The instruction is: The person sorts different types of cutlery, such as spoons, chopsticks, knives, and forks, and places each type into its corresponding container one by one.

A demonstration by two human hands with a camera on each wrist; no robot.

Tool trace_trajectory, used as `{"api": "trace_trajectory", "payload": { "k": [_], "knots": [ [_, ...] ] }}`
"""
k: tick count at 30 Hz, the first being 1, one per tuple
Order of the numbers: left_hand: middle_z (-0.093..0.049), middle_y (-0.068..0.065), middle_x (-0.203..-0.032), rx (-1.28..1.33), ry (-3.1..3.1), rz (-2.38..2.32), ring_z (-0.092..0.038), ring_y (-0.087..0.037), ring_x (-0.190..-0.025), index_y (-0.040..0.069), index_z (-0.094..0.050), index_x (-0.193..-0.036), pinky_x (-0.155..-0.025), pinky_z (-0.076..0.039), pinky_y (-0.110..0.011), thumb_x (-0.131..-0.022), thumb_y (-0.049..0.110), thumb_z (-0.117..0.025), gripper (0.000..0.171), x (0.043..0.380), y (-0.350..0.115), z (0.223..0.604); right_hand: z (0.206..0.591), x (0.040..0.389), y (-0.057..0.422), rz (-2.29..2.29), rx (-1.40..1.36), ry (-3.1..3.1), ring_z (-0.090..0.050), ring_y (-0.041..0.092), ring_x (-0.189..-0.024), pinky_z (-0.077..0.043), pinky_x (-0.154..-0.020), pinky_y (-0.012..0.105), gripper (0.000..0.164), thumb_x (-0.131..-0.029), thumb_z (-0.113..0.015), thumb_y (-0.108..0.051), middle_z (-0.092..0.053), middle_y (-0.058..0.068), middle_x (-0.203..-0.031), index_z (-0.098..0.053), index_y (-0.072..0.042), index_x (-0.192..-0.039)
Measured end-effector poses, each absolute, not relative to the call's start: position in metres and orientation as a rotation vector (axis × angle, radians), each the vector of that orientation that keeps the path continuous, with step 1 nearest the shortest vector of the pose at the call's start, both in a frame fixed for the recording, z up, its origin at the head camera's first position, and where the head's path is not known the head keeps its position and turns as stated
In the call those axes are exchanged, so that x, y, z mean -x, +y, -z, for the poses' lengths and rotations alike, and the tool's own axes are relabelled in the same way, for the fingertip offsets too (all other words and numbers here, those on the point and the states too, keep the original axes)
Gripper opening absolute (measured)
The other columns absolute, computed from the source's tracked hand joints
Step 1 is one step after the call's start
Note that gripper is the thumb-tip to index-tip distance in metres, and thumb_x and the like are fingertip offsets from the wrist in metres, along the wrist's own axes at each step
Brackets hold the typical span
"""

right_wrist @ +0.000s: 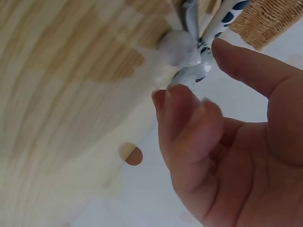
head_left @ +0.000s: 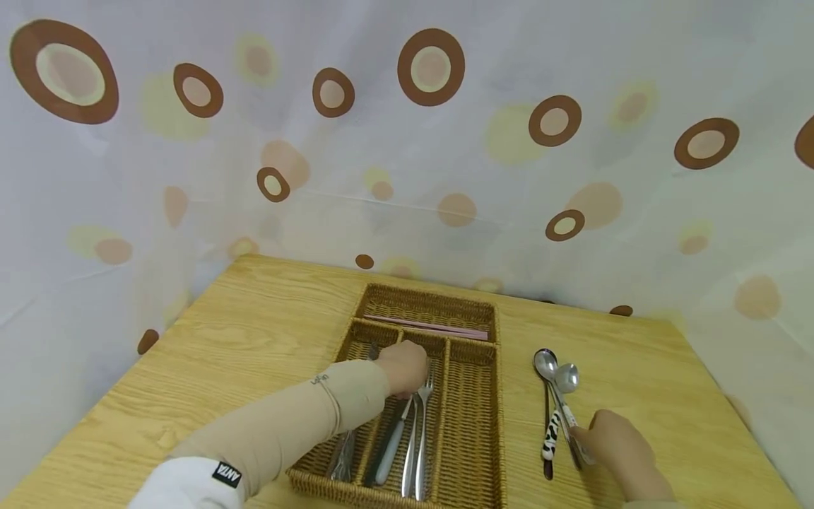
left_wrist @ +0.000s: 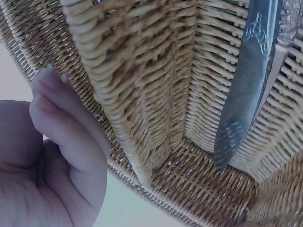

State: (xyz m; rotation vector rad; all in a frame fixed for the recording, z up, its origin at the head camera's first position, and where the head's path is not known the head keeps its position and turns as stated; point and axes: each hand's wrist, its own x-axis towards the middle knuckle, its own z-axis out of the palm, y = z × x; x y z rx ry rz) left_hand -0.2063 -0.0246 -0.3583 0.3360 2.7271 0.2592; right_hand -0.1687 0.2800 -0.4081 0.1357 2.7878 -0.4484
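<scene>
My left hand is over the middle compartment of a wicker cutlery tray, fingers bent, with nothing visible in them. Beneath and beside it lie forks and a piece with a blue-grey handle, its far end hidden. In the left wrist view, a knife with an ornate handle leans in another compartment. My right hand is beside several spoons on the table, one with a black-and-white handle. Its thumb and fingers stand apart in the right wrist view.
Pink chopsticks lie in the tray's far compartment. Ornate cutlery lies in the left one, and bare wicker shows in the right one. The wooden table meets a dotted cloth behind.
</scene>
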Motion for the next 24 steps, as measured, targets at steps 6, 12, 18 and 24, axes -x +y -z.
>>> {"api": "trace_trajectory", "payload": {
  "k": [6,12,18,24],
  "knots": [
    [-0.048,0.000,-0.046,-0.328,2.580,-0.746,-0.045,-0.012,-0.042,0.005,-0.057,-0.053,-0.045,-0.040,-0.023,-0.099,0.016,-0.044,0.048,0.2092,-0.0319,0.3569,0.4148,0.1682,0.2836,0.523,-0.142,2.773,-0.046,0.012,-0.048,-0.037,-0.046,0.024,0.027,-0.086,-0.055,-0.021,-0.051,0.002,-0.056,-0.056,-0.002,-0.068],
    [-0.051,0.000,-0.048,-0.304,2.538,-0.962,-0.052,-0.015,-0.047,-0.008,-0.069,-0.069,-0.057,-0.053,-0.032,-0.098,0.020,-0.043,0.048,0.2131,-0.0335,0.3607,0.4157,0.1708,0.2831,0.536,-0.107,2.770,-0.041,0.009,-0.043,-0.035,-0.044,0.023,0.025,-0.084,-0.055,-0.018,-0.046,-0.001,-0.049,-0.054,-0.004,-0.063],
    [-0.061,-0.008,-0.055,-0.237,2.530,-1.112,-0.067,-0.035,-0.070,-0.002,-0.068,-0.064,-0.061,-0.054,-0.034,-0.099,0.027,-0.042,0.052,0.2140,-0.0317,0.3611,0.4153,0.1743,0.2827,0.571,-0.074,2.754,-0.039,0.007,-0.040,-0.035,-0.042,0.020,0.022,-0.083,-0.056,-0.018,-0.041,-0.004,-0.044,-0.054,-0.004,-0.065],
    [-0.069,-0.024,-0.077,-0.180,2.509,-1.202,-0.067,-0.038,-0.073,0.005,-0.063,-0.060,-0.066,-0.055,-0.040,-0.100,0.032,-0.040,0.053,0.2151,-0.0301,0.3608,0.4140,0.1759,0.2782,0.670,-0.102,2.740,-0.044,0.009,-0.042,-0.042,-0.044,0.022,0.020,-0.083,-0.056,-0.015,-0.043,-0.002,-0.045,-0.056,-0.001,-0.069]
  ]
}}
